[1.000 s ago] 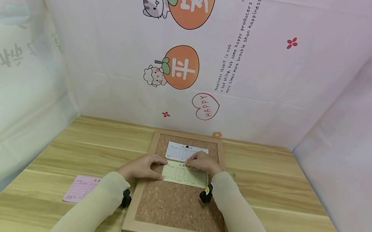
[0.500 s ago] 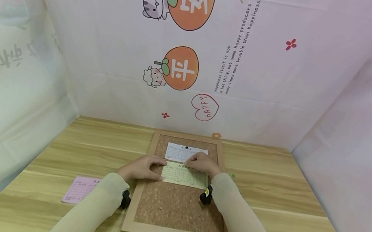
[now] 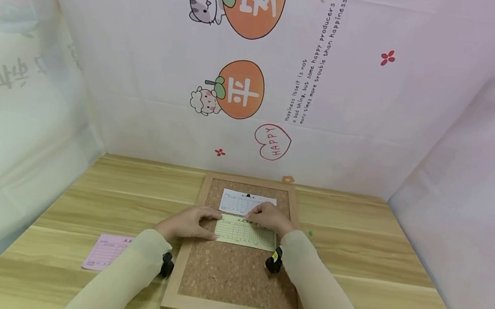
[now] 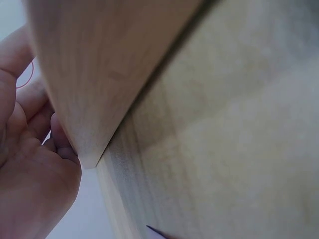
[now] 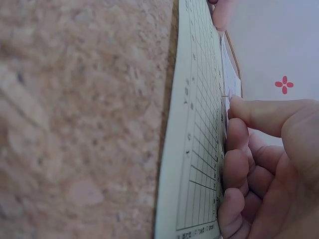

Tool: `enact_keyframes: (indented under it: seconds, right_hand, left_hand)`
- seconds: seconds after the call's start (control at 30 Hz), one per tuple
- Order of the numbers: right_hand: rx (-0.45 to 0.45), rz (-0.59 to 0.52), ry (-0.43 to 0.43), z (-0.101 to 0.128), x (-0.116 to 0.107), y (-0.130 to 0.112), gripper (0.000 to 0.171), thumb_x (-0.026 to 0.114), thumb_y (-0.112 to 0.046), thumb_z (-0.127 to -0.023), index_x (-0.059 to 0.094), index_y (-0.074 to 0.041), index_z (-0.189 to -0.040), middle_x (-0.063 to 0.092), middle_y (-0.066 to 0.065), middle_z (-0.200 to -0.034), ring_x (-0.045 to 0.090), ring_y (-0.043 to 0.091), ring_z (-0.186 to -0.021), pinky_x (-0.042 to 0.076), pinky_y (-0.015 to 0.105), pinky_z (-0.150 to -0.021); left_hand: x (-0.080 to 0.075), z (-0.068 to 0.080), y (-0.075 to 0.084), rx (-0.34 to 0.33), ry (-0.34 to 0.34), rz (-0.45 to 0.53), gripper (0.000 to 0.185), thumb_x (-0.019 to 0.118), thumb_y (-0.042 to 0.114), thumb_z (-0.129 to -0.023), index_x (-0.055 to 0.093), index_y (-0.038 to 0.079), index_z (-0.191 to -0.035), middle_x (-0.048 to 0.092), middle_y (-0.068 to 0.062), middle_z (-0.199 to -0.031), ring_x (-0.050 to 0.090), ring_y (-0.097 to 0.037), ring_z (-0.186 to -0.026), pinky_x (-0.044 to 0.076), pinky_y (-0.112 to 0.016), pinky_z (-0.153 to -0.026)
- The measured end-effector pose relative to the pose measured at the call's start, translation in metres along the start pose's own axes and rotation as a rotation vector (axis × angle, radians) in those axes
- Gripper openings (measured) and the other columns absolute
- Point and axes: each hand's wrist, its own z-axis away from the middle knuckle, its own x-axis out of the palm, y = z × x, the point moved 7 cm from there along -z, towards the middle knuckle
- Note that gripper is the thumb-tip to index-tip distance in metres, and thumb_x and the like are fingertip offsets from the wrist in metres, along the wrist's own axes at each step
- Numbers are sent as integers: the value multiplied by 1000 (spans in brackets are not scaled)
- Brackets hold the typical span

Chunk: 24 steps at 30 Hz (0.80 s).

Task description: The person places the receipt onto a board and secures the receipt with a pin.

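A cork board (image 3: pixel 236 278) in a wooden frame lies flat on the table. A white slip (image 3: pixel 238 203) is fixed near its top by a black pin (image 3: pixel 248 195). Just below lies a pale green ruled slip (image 3: pixel 246 235). My left hand (image 3: pixel 187 223) reaches over the frame's left side, and its fingers press the green slip's left edge. My right hand (image 3: pixel 269 217) sits at the slip's top edge. In the right wrist view its curled fingers (image 5: pixel 239 164) and thumb pinch a pushpin (image 5: pixel 224 96) against the green slip (image 5: pixel 197 149).
A pink slip (image 3: pixel 105 251) lies on the wooden table (image 3: pixel 379 255) left of the board. A small green pin (image 3: pixel 310 233) sits on the table right of the frame. Printed fabric walls close in the back and both sides.
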Motion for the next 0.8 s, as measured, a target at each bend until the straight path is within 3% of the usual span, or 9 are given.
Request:
enact_keyframes:
  seconds: [0.23,0.8]
  right_hand:
    - [-23,27,4,0,0,-1,17,69,-24,-96,77,-9,-92,69,1,-91,47,15,-64,42,28,-57]
    - [13,148,71,9,0,-8,16,72,-27,-94,75,-11,-96,68,-1,-93,60,18,-82,51,36,-73]
  left_hand:
    - [-1,2,3,-2,-2,15,61,80,26,-88,58,5,-140,51,-11,-147,39,-34,-139,33,-51,-114]
    - [-2,4,8,6,3,45,59,80,23,-88,58,3,-139,51,-12,-146,38,-36,-140,30,-53,-115]
